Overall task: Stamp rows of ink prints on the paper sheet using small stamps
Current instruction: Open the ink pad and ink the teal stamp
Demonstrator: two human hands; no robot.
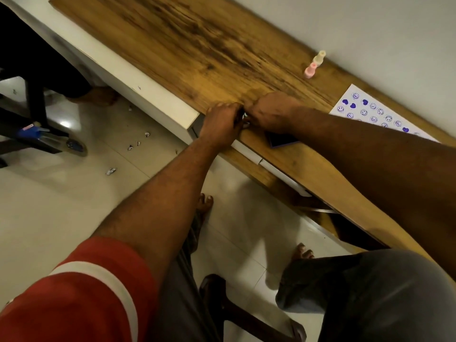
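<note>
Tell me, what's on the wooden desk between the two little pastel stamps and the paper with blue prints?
Nothing: in the head view, only bare wooden desk separates the pastel stamps from the printed paper sheet.

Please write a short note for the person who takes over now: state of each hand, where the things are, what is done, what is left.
Left hand and right hand: together at the table's near edge, fingers closed around something small; what it is cannot be seen.
Paper sheet: far right on the wooden table, partly under the right forearm.
Pink stamp and yellowish stamp: upright by the wall, untouched.
Ink pad: beside the right wrist.
Done: several rows of blue smileys and hearts.
Left: how much of the sheet is still blank is hidden, so check it.
</note>
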